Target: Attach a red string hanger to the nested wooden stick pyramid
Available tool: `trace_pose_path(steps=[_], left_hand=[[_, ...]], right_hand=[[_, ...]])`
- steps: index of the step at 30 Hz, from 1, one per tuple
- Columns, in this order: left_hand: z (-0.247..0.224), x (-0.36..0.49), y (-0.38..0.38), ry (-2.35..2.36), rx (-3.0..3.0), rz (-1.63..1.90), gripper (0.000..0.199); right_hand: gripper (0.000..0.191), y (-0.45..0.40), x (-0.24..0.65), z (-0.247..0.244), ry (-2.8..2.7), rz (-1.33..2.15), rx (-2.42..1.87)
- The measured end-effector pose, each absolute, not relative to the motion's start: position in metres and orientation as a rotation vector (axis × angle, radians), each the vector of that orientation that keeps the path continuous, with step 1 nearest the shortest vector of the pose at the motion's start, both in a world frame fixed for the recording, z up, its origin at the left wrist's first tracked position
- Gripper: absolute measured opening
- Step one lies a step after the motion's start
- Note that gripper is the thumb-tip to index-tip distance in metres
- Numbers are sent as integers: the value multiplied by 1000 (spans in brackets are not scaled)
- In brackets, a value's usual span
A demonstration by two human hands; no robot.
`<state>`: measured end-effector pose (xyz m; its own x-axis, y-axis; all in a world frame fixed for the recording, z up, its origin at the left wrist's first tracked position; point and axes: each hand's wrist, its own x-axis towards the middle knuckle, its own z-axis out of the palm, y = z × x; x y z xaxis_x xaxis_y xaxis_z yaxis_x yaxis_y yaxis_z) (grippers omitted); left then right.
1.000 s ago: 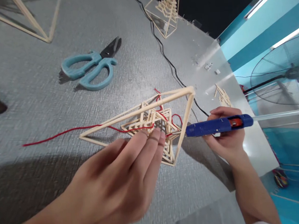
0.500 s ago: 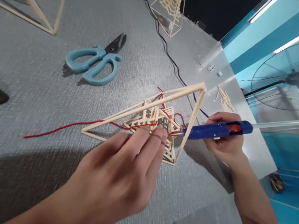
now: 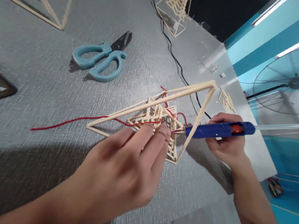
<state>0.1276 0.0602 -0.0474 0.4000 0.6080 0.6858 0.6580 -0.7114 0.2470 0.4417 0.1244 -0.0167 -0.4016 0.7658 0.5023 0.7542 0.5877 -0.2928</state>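
In the head view, a big frame of thin wood sticks (image 3: 174, 96) sits on the gray worktop (image 3: 141, 68), well in from the worktop's right edge. Little wood sticks (image 3: 162, 111) make stacked shapes inside it. A red string (image 3: 63, 123) winds through the frame, and one end lies out to the left on the worktop.

The left hand (image 3: 122, 165) reaches into the frame. Its fingers are bent and close together, with the tips down at the little sticks. I cannot tell if they pinch anything.

The right hand (image 3: 228, 140) has its fingers wrapped around a blue glue gun (image 3: 209, 131). The gun's metal tip (image 3: 178, 132) points into the frame, near the left fingertips and the red string. A long clear stick (image 3: 281, 126) pokes out the back of the gun.

Scissors with light blue handles (image 3: 109, 53) lie beyond the frame, their blades a bit open. A black cord (image 3: 178, 64) runs across the worktop. A pile of loose sticks (image 3: 228, 101) lies near the right edge. Another stick frame (image 3: 176, 4) stands by the far edge.
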Motion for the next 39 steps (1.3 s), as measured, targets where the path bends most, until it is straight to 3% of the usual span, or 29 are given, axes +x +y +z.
trace_pose_path(steps=[11, 17, 22, 30, 39], left_hand=[[-47, 127, 60, -1179, -2597, -1155, 46], [-48, 127, 61, -1156, -2559, -1227, 39], [-50, 126, 61, -1192, -2570, -1195, 43], [-40, 128, 66, -1052, -2417, -1103, 25], [-36, 129, 67, -1048, -2407, -1026, 23]], right_hand=[[29, 124, 439, -14, -2194, -65, -1200], [38, 128, 439, -10, -2180, 73, -1149], [33, 129, 435, -9, -2139, 154, -1121], [33, 129, 433, -14, -2177, 91, -1129], [33, 131, 432, -14, -2172, 144, -1092]])
